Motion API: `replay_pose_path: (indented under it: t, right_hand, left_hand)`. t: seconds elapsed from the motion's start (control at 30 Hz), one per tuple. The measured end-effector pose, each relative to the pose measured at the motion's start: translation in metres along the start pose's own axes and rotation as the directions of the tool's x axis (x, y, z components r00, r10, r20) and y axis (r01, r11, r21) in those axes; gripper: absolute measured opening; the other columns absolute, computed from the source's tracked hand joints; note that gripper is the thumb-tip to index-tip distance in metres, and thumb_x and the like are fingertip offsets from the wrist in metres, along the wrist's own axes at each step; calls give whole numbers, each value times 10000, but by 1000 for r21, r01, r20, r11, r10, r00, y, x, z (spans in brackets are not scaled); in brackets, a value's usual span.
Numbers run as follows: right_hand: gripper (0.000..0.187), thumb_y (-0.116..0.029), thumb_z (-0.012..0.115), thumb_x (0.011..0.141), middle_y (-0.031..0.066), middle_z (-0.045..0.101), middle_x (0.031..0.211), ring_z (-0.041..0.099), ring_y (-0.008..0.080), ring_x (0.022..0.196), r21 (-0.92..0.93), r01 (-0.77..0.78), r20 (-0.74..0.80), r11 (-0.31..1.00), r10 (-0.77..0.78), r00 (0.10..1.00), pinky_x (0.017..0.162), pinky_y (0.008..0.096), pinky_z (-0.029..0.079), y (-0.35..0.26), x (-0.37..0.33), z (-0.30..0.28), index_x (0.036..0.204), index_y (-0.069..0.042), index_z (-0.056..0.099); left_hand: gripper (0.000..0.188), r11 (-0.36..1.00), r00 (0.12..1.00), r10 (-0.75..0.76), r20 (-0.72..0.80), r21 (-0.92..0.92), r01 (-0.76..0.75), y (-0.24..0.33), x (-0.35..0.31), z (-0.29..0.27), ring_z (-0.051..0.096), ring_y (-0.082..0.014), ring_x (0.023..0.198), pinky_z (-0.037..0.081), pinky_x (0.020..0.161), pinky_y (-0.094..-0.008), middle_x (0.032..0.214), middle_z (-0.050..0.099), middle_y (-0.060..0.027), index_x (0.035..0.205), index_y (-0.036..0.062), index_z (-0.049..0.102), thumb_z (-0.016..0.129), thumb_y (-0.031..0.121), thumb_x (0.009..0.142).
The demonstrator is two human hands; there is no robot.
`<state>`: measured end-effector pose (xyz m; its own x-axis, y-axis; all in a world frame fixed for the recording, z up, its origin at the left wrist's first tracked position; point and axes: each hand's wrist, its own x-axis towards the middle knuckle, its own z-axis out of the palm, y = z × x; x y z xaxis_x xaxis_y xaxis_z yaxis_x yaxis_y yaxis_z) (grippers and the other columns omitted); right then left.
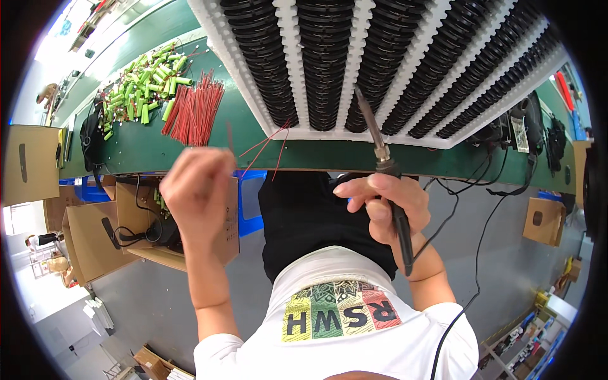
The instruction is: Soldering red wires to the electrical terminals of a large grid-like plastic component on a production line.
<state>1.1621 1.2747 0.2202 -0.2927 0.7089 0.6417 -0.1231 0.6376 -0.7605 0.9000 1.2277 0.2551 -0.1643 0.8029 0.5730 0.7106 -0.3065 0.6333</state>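
My right hand (399,202) is wrapped round the dark handle of a soldering iron (380,149). Its metal tip points up and away, over the near part of a white foam tray (304,133). Rows of black ring-shaped parts (326,69) fill that tray. My left hand (199,183) is smeared by motion at the bench's near edge, its fingers curled closed. A thin, blurred reddish-brown streak rises beside its fingers; I cannot make out what it is. Loose red wires (278,136) hang from the tray's near edge, between my hands.
On the green bench (244,95) lie a bundle of red wires (195,111) and a heap of green cylindrical parts with leads (142,88). Black cables (484,168) hang at the right. Open cardboard boxes (95,244) stand below left, near a blue stool-like object (251,202).
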Motion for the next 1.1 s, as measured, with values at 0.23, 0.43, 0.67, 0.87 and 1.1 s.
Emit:
replay_pose_path:
  t: [0.23,0.43,0.67,0.87,1.1]
  right_hand:
    - [444,33,782,756,47,747,905,585,103,587,116,-117,55,986,111,992,523,189,462,-13,12,18,1168,-80,660]
    - [497,56,814,756,101,752,870,660,133,648,154,-111,112,982,94,989,550,219,513,-9,8,15,1192,-61,607]
    - [411,-40,824,772,2,719,812,601,89,599,69,-30,31,997,28,999,528,198,488,-5,7,22,1152,-102,680]
    - [407,-34,812,785,19,708,789,598,97,596,96,-23,-5,995,23,1000,530,211,497,-5,5,23,1162,-97,671]
    - [360,-18,773,819,47,694,773,589,109,588,3,-15,-17,1000,15,1000,531,213,485,-1,5,21,1158,-64,662]
  left_hand:
    - [166,989,987,63,150,-142,-41,42,-45,32,512,-117,560,398,475,-230,824,680,-57,825,28,750,751,-73,693]
    - [129,964,982,23,188,-264,28,44,-54,47,479,-102,525,378,452,-223,771,679,-48,828,19,748,766,-59,728]
    - [139,838,959,-206,196,-471,276,52,-62,54,456,-92,479,371,434,-220,672,669,-51,868,-27,726,767,-59,739]
    - [80,762,973,-195,125,-606,230,51,-65,62,478,-90,451,384,425,-199,645,657,-61,886,-36,672,724,-30,826]
    - [34,660,906,-418,-66,-708,253,63,-58,80,523,-65,496,395,460,-186,638,675,-52,881,-8,663,691,-19,866]
